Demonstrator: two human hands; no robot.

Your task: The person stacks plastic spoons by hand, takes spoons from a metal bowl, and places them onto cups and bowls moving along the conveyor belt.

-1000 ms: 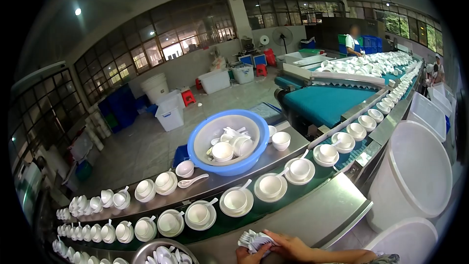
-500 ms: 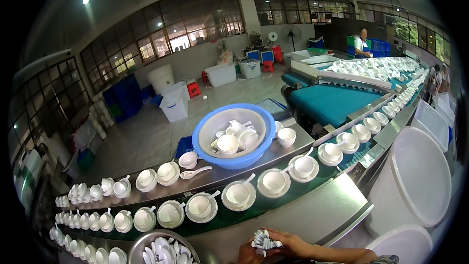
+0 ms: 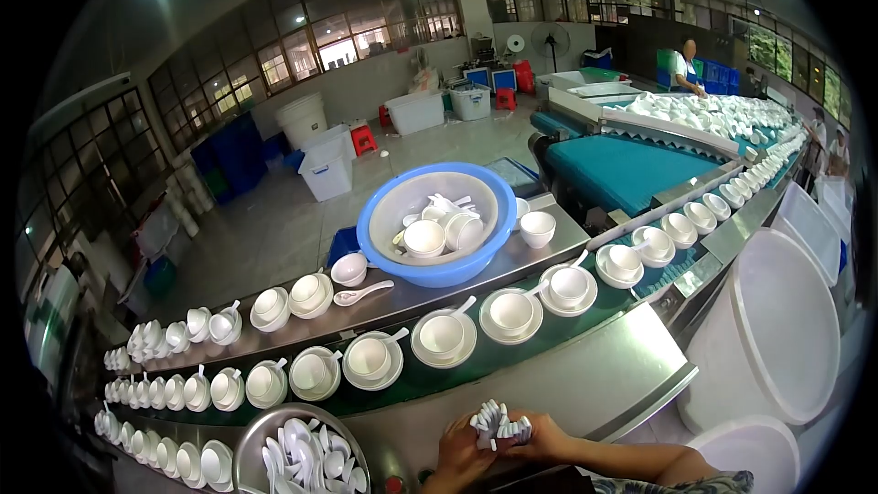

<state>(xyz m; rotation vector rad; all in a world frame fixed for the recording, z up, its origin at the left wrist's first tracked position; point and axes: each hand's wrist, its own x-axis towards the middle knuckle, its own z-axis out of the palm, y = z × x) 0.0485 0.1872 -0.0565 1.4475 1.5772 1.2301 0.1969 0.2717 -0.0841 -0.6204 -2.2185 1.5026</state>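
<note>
Two-handed grip on spoons.
Your left hand [image 3: 465, 450] and right hand [image 3: 547, 440] clasp the white spoons [image 3: 498, 424] (a bunched stack) above the steel ledge [image 3: 567, 391], right of the spoon-filled bowl [image 3: 245, 457].

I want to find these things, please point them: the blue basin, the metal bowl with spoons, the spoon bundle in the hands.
Blue basin [image 3: 455, 273]: head view, outer wall.
Metal bowl [image 3: 248, 454]: head view, inner wall.
Spoon bundle [image 3: 519, 430]: head view, stacked ends.
</note>
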